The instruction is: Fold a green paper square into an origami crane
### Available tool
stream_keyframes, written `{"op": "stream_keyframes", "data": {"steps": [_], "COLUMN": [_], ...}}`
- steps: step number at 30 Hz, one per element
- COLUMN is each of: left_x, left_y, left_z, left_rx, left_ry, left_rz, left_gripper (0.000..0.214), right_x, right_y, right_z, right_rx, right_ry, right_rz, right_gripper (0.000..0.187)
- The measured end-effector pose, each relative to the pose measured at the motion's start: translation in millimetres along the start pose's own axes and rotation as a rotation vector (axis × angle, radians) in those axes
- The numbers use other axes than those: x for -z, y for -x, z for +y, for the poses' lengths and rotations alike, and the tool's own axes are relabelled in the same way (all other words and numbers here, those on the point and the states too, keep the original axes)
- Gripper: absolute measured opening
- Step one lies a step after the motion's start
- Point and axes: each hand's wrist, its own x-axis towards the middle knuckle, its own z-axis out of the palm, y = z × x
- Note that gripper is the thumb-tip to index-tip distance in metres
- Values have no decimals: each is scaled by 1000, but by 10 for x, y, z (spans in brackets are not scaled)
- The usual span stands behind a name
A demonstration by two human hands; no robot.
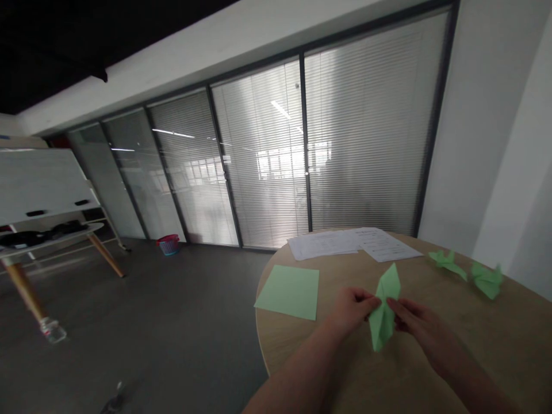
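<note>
Between my two hands is a piece of folded green paper, long and pointed at both ends, held upright above the table. My left hand pinches its left side near the middle, thumb on the near face. From the other side my right hand grips it at the same height, thumb also in front. The fingers behind the paper are partly hidden. To the left, a flat square sheet of green paper lies at the table's edge. Two folded green paper figures rest at the right.
Printed white sheets lie along the far edge of the round wooden table. A basket stands on the floor, with a whiteboard and a second table at the left. Glass partitions with blinds stand behind.
</note>
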Motion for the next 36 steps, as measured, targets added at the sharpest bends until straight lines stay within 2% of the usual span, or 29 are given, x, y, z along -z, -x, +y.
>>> {"op": "stream_keyframes", "data": {"steps": [6, 12, 16, 19, 25, 31, 36], "left_x": [-7, 52, 54, 42, 56, 48, 33], "left_y": [-16, -82, -80, -84, -83, -48, -56], "left_z": [6, 16, 36, 39, 45, 77, 81], "left_rx": [-19, -92, -96, -95, -99, -64, -44], "left_ry": [-52, -72, -40, -11, 65, 68, 82], "left_rz": [-49, 0, 20, 11, 15, 19, 48], "left_gripper": [33, 37, 38, 38, 41, 27, 25], "right_x": [12, -54, -50, -39, -39, -56, -60], "right_y": [-23, -21, -28, -40, -53, -45, -44], "right_z": [-56, -149, -159, -152, -131, -141, -140], "right_rx": [-59, -76, -96, -108, -83, -47, -22], "right_ry": [-139, -286, -396, -444, -375, -305, -256], "right_rz": [13, 10, 69, 54, 51, 65, 78], "right_gripper": [40, 44, 44, 43, 44, 32, 30]}}
